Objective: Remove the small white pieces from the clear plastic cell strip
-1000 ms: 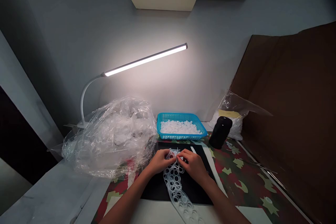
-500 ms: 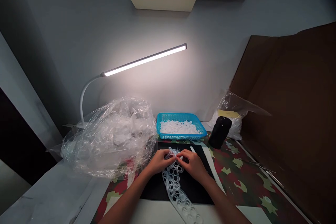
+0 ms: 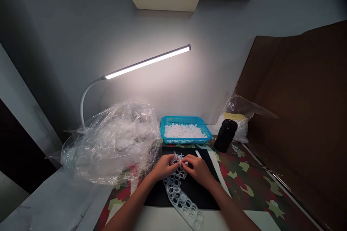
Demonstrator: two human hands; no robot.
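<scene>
A long, pale translucent strip full of round holes (image 3: 175,192) hangs from my fingers and trails toward me over the black mat (image 3: 154,195). My left hand (image 3: 165,167) pinches its upper end from the left, thumb and fingers closed. From the right, my right hand (image 3: 197,168) grips the same end, its fingertips close to the left thumb. The exact spot between the fingertips is too small to make out. Beyond my hands stands a blue plastic basket (image 3: 187,140) with many small white discs (image 3: 184,130) in it.
A large clear plastic bag (image 3: 116,144) bulges on the left, beside a lit lamp (image 3: 149,61). At the right stand a black bottle-like object (image 3: 226,135) and a clear bag of white pieces (image 3: 240,131). A cardboard sheet (image 3: 292,97) leans along the right side.
The holed strip's hanging part has shifted slightly left and up. Both hands keep their pinch at its upper end, nearly in place. The whole view has shifted a little.
</scene>
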